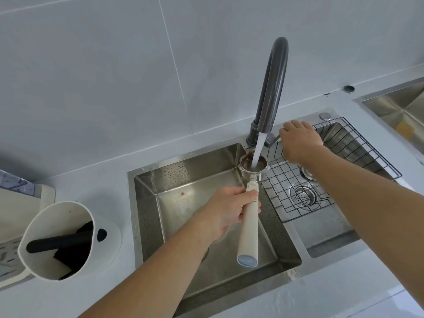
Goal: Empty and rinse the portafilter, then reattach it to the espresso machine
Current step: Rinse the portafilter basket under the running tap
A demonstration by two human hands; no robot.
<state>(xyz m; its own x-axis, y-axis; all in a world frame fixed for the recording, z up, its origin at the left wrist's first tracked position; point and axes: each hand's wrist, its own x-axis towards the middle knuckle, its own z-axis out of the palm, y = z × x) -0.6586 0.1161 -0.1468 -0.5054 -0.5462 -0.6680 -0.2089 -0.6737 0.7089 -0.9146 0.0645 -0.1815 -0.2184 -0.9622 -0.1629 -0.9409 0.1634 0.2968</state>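
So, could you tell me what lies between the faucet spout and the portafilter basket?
In the head view, only a stream of water runs from faucet spout into portafilter basket.

The left hand (226,211) was curled in a closed grip around a handle, thumb on top, fingers wrapped beneath, forearm reaching up from the lower left. The right hand (299,142) lay palm down, fingers bent over a lever, forearm stretched in from the right.

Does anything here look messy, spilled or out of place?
Mostly no. Brown coffee residue clings to the portafilter rim under the running water, and small brown specks dot the sink floor. Dark marks stain the counter by the wall.
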